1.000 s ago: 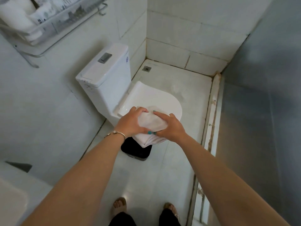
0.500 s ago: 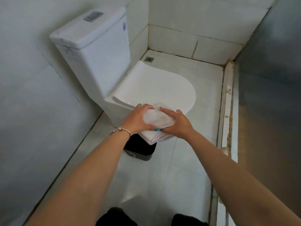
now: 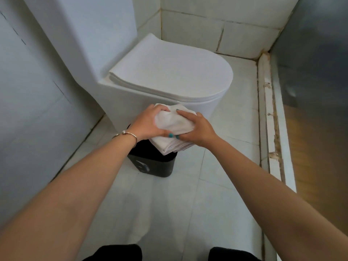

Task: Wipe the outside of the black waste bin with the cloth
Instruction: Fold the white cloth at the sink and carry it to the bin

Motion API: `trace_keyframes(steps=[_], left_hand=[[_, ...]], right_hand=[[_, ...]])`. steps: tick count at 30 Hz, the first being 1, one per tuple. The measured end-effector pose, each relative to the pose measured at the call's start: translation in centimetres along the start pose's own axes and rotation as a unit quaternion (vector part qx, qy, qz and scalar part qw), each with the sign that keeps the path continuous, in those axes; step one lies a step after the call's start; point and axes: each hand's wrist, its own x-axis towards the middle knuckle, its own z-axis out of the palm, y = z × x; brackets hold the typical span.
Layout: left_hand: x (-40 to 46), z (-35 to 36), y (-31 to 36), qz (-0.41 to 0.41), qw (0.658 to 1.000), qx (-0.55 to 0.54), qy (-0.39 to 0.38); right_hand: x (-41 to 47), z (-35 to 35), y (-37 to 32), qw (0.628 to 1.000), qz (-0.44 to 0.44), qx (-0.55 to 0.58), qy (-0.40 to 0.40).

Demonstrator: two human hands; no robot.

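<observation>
Head | left hand [image 3: 148, 123], right hand [image 3: 197, 129] clutch soft folded white cloth [image 3: 174, 125] | above glossy black bin [image 3: 154, 164]

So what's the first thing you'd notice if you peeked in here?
Right in the middle, two hands squeeze a bunched white cloth: the left hand and the right hand grip it from either side. Just below it stands the black waste bin on the tiled floor, partly hidden by the cloth and the left wrist. Behind them sits a big white toilet with its lid shut.
</observation>
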Motion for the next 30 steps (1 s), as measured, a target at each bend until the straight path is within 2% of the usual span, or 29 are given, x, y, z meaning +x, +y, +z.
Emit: trace_keyframes(steps=[9, 30], left_hand=[[-1.5, 1.2, -0.7, -0.004, 1.0, -0.011, 0.0], [-10.5, -4.5, 5.0, 0.019, 0.998, 0.037, 0.038]], right_hand=[[-1.3, 1.0, 0.5, 1.0, 0.003, -0.023, -0.004], [-9.7, -1.3, -5.7, 0.998, -0.053, -0.023, 0.02]])
